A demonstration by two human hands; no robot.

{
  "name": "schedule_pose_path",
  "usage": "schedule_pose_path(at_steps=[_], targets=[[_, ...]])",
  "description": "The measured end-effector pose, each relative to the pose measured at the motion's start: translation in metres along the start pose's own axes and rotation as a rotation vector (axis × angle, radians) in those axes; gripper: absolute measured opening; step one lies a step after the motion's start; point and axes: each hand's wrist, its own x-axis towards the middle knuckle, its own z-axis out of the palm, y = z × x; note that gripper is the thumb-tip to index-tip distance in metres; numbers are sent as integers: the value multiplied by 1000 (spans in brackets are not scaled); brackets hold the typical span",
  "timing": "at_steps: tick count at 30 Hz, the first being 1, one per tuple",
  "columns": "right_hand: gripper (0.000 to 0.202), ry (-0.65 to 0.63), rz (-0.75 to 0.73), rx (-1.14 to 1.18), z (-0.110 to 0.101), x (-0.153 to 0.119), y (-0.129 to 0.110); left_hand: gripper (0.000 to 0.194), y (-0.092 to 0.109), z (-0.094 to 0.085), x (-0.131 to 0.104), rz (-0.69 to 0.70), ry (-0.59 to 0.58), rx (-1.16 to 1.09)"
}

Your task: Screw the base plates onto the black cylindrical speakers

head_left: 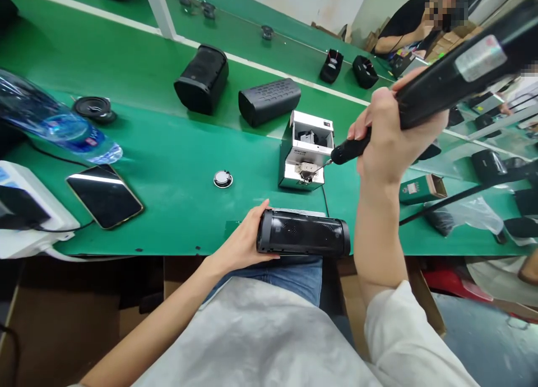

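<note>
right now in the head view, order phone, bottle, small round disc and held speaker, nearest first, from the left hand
1. Held speaker, in the left hand
2. Small round disc, just beyond the hand
3. Phone, off to the left
4. Bottle, far left, beyond the phone

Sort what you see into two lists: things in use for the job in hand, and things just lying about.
In use, it seems:
black speaker, in the left hand
power screwdriver, in the right hand
white-fronted box, at the screwdriver's tip

Probably just lying about:
phone
plastic bottle
small round disc, purpose unclear
</note>
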Motion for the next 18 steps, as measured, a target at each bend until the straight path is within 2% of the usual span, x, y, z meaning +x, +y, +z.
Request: schedule_pose_path(at_steps=[5, 11, 13, 16, 18], targets=[[44, 15, 105, -189, -2, 3, 9, 142, 4, -3, 4, 5, -25, -1], [36, -29, 126, -185, -3, -2, 3, 138, 6, -3, 5, 18, -8, 12], [27, -36, 123, -151, 2, -6, -10, 141, 5, -2, 4, 22, -12, 21], [17, 4, 78, -37, 13, -13, -42, 146, 3, 0, 4, 34, -12, 31], [19, 19, 219, 63, 18, -15, -64, 148, 1, 1, 5, 53, 0, 41]])
